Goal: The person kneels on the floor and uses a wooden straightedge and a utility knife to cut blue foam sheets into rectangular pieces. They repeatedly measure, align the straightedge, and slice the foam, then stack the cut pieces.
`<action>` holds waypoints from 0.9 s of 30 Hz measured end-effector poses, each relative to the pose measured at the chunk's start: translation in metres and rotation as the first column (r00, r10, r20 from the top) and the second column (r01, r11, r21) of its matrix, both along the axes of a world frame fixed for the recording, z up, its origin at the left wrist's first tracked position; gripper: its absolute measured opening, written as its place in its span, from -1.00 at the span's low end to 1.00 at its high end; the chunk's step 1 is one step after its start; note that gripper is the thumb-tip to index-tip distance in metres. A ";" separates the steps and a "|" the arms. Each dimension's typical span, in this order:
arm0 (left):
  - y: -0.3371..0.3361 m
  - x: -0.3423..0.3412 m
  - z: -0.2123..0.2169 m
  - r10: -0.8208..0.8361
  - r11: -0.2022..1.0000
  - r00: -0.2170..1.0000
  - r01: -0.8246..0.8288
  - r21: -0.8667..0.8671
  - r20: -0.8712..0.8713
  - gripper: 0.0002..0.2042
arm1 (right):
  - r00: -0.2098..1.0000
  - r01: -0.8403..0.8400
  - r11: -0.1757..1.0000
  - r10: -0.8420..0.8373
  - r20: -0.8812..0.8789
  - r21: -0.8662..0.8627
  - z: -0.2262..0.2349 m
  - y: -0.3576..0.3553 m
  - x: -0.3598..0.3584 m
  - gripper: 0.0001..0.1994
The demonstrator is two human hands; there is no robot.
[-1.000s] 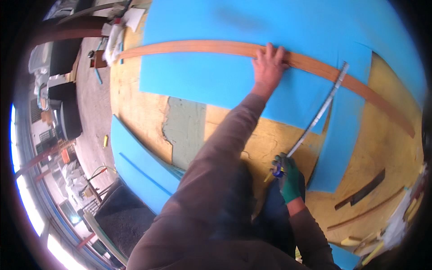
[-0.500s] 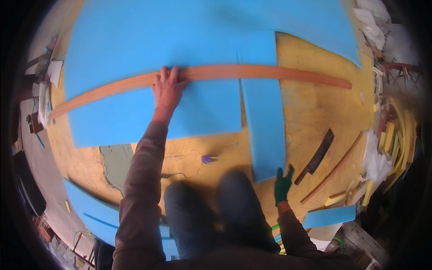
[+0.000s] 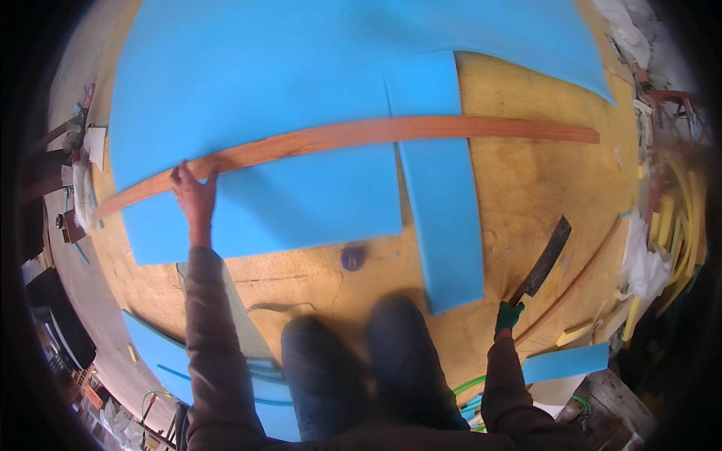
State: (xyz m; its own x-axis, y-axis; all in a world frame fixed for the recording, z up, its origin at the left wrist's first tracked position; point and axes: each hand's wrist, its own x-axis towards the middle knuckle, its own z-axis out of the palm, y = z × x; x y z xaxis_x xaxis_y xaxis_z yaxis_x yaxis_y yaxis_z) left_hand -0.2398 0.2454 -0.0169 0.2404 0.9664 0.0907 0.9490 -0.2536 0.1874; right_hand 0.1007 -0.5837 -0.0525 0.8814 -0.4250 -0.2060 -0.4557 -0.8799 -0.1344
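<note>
A long reddish-brown wooden strip [image 3: 338, 139] lies across the large blue foam sheet [image 3: 248, 68]. My bare left hand [image 3: 195, 197] rests near the strip's left end, fingers and thumb spread against its near edge. At the lower right, my right hand [image 3: 508, 317] wears a green glove and is closed round the handle of a long dark-bladed knife [image 3: 547, 255]. The knife points away from me over the yellowish board [image 3: 538, 180]. Between its near end and my knees stands a narrower blue foam strip [image 3: 444, 225], its upper part crossed by the wooden strip.
A small purple round object [image 3: 353, 258] sits on the board before my knees. A thin brown strip [image 3: 575, 278] lies right of the knife. Yellow foam offcuts [image 3: 662, 225] and white wrapping [image 3: 643, 255] pile up along the right. More blue foam [image 3: 162, 346] is at lower left.
My left hand has slid leftward along the wooden strip, its fingers now more spread. My right hand has moved right and taken hold of the knife handle.
</note>
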 end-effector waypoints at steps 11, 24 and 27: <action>0.077 -0.049 -0.014 0.239 0.871 0.957 -0.285 -0.400 -0.161 0.51 | 0.978 0.032 0.925 0.049 -0.204 0.378 0.100 0.011 0.063 -0.77; 0.047 -0.032 0.014 0.416 0.777 0.909 -0.337 -0.532 0.032 0.53 | 0.976 0.119 0.151 0.162 -0.143 0.981 0.226 0.339 0.113 -0.42; 0.046 -0.027 0.032 0.456 0.747 0.889 -0.353 -0.563 0.048 0.47 | 0.947 -0.191 0.325 0.309 0.087 0.926 0.192 0.535 0.090 -0.50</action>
State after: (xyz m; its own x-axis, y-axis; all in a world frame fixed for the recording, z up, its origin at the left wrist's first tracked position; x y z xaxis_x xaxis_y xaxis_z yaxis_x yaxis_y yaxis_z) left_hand -0.2664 0.2913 0.0153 -0.1542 0.8757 -0.4577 0.8781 0.3338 0.3429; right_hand 0.1909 -0.0489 0.1396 0.8629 0.3180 -0.3927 -0.2983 -0.3068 -0.9038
